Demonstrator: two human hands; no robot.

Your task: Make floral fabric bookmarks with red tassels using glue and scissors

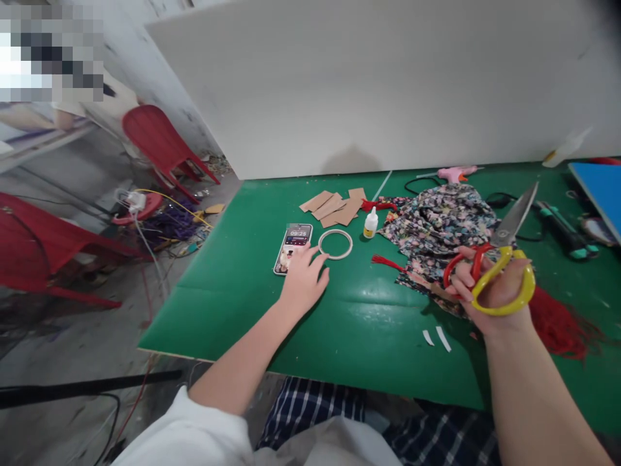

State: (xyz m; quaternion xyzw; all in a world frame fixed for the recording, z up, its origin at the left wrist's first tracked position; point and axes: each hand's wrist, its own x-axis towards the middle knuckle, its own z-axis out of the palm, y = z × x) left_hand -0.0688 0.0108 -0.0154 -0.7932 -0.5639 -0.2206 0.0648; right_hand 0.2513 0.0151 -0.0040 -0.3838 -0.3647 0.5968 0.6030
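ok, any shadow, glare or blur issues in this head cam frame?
Head view: soft shadow on the white board; darker one on the green tabletop beneath the right hand; only faint tabletop sheen; pixelated block at top left, partly near-white; dark smudge at top-right corner; red tassel strands at right look soft.

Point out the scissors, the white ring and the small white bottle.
Scissors (505, 233): head view, on the blade base near the pivot.
White ring (350, 244): head view, on the right side of its band.
Small white bottle (371, 223): head view, on its body, below the nozzle.
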